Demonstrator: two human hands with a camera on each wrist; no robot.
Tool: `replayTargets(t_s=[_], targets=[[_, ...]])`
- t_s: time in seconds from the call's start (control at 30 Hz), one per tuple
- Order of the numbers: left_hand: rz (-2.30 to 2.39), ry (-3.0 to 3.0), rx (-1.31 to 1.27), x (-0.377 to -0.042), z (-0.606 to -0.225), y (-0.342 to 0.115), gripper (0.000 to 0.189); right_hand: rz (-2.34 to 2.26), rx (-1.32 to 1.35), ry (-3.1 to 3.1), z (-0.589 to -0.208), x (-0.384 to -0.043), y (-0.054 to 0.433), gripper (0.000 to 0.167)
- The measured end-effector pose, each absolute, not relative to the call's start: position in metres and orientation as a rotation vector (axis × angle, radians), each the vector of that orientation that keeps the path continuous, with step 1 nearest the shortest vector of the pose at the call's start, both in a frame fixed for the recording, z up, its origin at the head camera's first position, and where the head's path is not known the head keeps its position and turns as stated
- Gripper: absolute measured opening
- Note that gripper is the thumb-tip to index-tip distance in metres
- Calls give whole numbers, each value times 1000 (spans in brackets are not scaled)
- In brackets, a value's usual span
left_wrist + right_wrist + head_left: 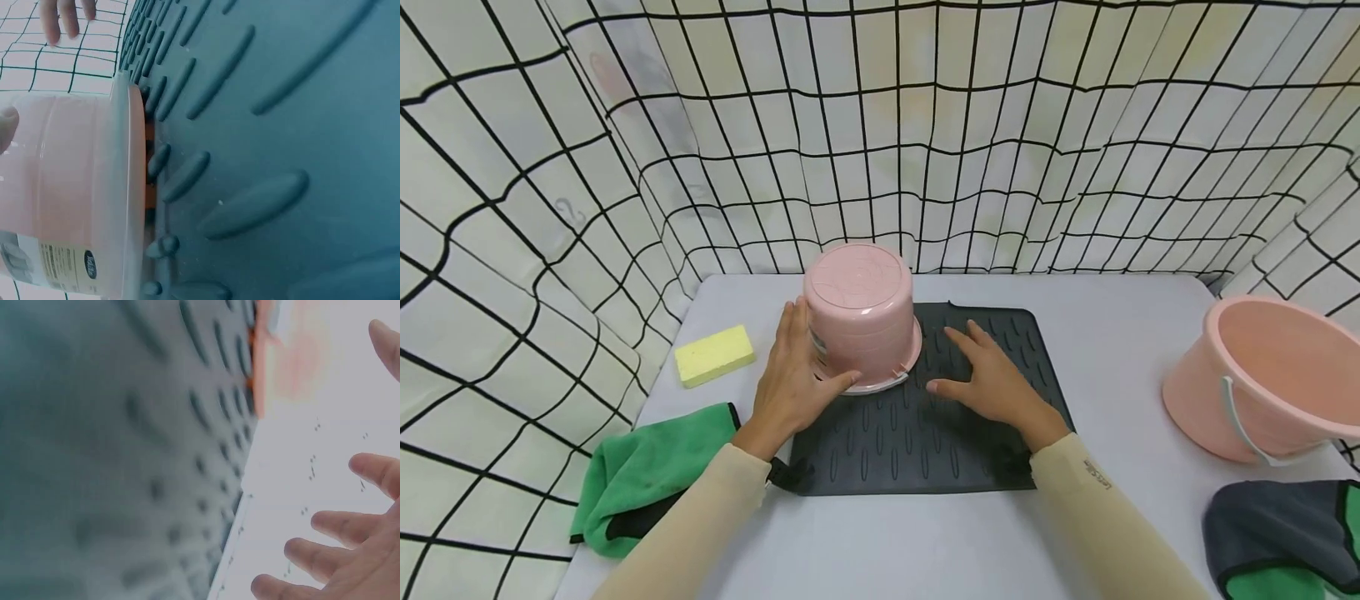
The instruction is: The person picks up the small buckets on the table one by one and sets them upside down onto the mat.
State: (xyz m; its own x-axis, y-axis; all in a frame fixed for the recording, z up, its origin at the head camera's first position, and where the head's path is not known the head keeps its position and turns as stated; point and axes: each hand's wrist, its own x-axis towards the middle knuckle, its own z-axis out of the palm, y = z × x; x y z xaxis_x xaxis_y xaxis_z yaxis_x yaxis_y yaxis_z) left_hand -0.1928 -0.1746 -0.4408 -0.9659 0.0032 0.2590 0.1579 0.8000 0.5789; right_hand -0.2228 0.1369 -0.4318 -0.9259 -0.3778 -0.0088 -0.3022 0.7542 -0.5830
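Observation:
A pink bucket (859, 308) stands upside down on a dark ribbed mat (880, 450), its rim down and its bottom facing up. My left hand (793, 375) is at the bucket's left side, fingers straight along the wall and thumb stretched across its front. To the right of the bucket, my right hand (988, 379) hovers over the mat with fingers spread and nothing in them. A printed label (53, 262) shows on the bucket's wall in the left wrist view. Spread fingers (350, 528) of the right hand appear in the right wrist view, apart from the bucket.
A yellow sponge (715, 356) and a crumpled green cloth (655, 467) lie at the left of the white table (1120, 333). On the right stand an upright pink bucket (1225, 400) with a handle and a grey-green cloth (1273, 525). Black netting (936, 154) over white sheeting encloses the table.

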Motion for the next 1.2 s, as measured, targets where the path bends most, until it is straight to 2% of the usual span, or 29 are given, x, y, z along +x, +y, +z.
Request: replayTargets(t_s=[0.3, 0.47, 0.63, 0.77, 0.9, 1.03, 1.2], targets=[[-866, -2706, -148, -185, -443, -181, 130, -911, -424, 2962, -390, -195, 218, 105], [-775, -2524, -359, -170, -433, -176, 123, -824, -373, 3227, -365, -172, 271, 102], [-786, -2402, -633, -152, -427, -165, 97, -737, -283, 3411, -346, -156, 326, 94], [-849, -2467, -793, -138, -430, -154, 69, -583, -232, 3470, -345, -150, 368, 87], [-956, -2656, -942, -126, -439, -146, 45, -619, -247, 3467, -356, -147, 399, 69], [-1005, -2869, -1009, -118, -451, -142, 34, -765, -309, 3444, -372, -143, 423, 52], [-960, -2951, -1013, -113, -461, -138, 29, -978, -344, 3450, -386, -138, 448, 44]])
